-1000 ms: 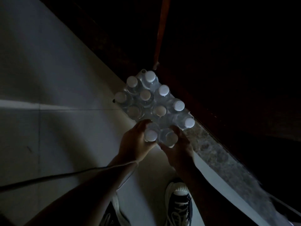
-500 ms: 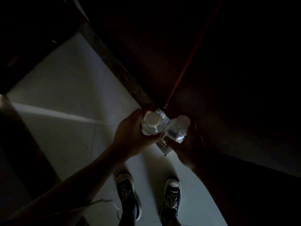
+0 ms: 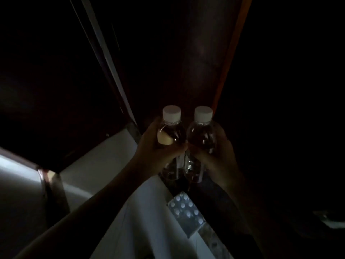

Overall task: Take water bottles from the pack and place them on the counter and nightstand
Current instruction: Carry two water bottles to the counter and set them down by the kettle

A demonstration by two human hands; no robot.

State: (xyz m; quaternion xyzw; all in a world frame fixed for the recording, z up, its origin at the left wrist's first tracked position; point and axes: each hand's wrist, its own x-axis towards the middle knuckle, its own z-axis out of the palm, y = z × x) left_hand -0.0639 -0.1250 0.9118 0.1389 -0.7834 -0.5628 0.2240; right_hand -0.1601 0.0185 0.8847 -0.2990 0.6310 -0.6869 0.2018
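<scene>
Light: the room is very dark; I can only make out what sits in the middle of the view.
Left hand: my left hand (image 3: 158, 146) is wrapped around the body of the left bottle (image 3: 171, 139), thumb across the front.
Right hand: my right hand (image 3: 214, 152) is clamped on the right bottle (image 3: 202, 139) the same way.
Bottles: both are upright, white caps up, held side by side in the air and touching or nearly touching at the shoulder.
Pack: the pack (image 3: 186, 212) lies on the pale floor (image 3: 104, 159) below my hands, against dark wooden furniture, with more capped bottles in it.
Step in hand: I judge this is the carry, both bottles out of the pack and on their way to a surface.
Destination: I cannot tell where the bench or the nightstand is; nothing in the dark ahead reads as a top.
How I'd do it well: keep the grips low on the bodies, keep the bottles vertical, and part them slightly so they don't knock.
Setting down: I'd place one bottle at a time, base flat, and let go only once it stands.
Risk: in this light I could misjudge an edge, so I'd feel for the surface with the base first.
</scene>
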